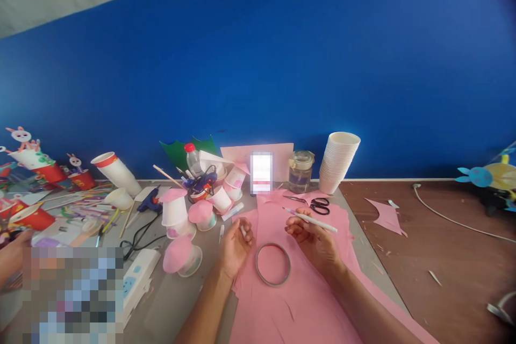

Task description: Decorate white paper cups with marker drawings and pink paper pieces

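Observation:
My right hand (pixel 310 234) holds a white marker pen (pixel 316 220) between thumb and fingers, tip pointing left, above pink paper (pixel 306 290). My left hand (pixel 237 242) is curled at the paper's left side, with a small white piece like a pen cap (pixel 243 230) between its fingers. Between the hands a thin grey ring (pixel 273 264) lies flat on the pink paper, touched by neither. Beyond my right hand, black-handled scissors (pixel 320 205) rest on pink scraps. Paper cups with pink tops (pixel 174 209) stand left of my left hand.
A tall stack of white cups (pixel 339 164), a glass jar (pixel 300 172) and a lit phone (pixel 261 173) line the back. At left are a glue gun (pixel 149 201), a power strip (pixel 139 279) and another person's hand (pixel 18 252). A pink offcut (pixel 387 216) lies right.

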Available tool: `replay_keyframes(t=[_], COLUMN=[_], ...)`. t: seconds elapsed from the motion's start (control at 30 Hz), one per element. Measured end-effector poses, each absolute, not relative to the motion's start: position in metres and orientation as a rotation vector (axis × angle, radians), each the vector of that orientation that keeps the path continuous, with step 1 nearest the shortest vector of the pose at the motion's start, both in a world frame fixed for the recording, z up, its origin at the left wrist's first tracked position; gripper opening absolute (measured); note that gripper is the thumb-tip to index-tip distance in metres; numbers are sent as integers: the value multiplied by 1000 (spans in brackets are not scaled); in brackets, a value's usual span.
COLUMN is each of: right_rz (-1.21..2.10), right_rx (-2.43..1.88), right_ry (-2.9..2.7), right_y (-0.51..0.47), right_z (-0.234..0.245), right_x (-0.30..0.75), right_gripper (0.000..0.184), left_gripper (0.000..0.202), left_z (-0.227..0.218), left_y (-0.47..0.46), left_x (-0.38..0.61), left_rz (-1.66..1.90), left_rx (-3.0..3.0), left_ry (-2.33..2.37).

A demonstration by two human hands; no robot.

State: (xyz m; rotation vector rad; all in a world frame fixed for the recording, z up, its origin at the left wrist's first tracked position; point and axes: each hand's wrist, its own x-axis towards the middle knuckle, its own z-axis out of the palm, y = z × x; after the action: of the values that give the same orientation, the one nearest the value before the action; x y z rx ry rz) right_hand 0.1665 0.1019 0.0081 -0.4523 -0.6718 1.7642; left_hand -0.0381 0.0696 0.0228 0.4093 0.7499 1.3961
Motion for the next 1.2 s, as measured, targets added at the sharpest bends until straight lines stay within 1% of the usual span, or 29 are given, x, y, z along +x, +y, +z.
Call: replay_keyframes(t=[0.07, 0.13, 0.2, 0.3, 0.37, 0.47, 0.57, 0.7, 0.8, 0.87, 1.03, 1.13, 1.2], right_rz=[1774, 1778, 1757, 1693, 1674, 1683, 1688, 1690, 1682, 1680, 1639, 1573, 1493], right_rx=[-415, -410, -440, -506, -531, -551, -604, -711, -776, -796, -788, -791, -821], right_ry=[-687, -705, -742, -817, -848, -839, -802, -731, -675, -655, -673, -812, -988], right_y=[99, 97, 96, 94, 94, 94, 95, 95, 95, 95, 96, 95, 92], right_z=[9, 9, 7, 5, 4, 3, 3, 2, 1, 1, 1, 0, 0], right_x=[164, 161, 159, 156, 155, 155, 155, 154, 153, 152, 152, 152, 151], right_gripper=[19, 24, 29, 30, 31, 32, 37, 46, 50, 47, 32, 30, 32], left_gripper=[31, 37, 39, 31, 23, 14, 10, 10, 10, 9, 7, 5, 5], left_z=[21, 18, 15, 14, 16, 19, 18, 14, 10, 7, 5, 5, 5], left_y=[70, 70, 70, 68, 65, 60, 57, 58, 60, 61, 62, 62, 63], left_x=[-37, -38, -39, -40, -39, -34, -30, -29, -31, -32, -33, -33, -32], left_rz=[1392, 1378, 1367, 1347, 1276, 1039, 859, 767, 791, 838, 935, 1005, 1017], left_rx=[541, 738, 917, 1054, 1274, 1734, 1957, 2015, 1985, 1965, 1898, 1798, 1754], left_ry=[856, 1011, 1145, 1221, 1285, 1418, 1507, 1591, 1577, 1549, 1483, 1430, 1425])
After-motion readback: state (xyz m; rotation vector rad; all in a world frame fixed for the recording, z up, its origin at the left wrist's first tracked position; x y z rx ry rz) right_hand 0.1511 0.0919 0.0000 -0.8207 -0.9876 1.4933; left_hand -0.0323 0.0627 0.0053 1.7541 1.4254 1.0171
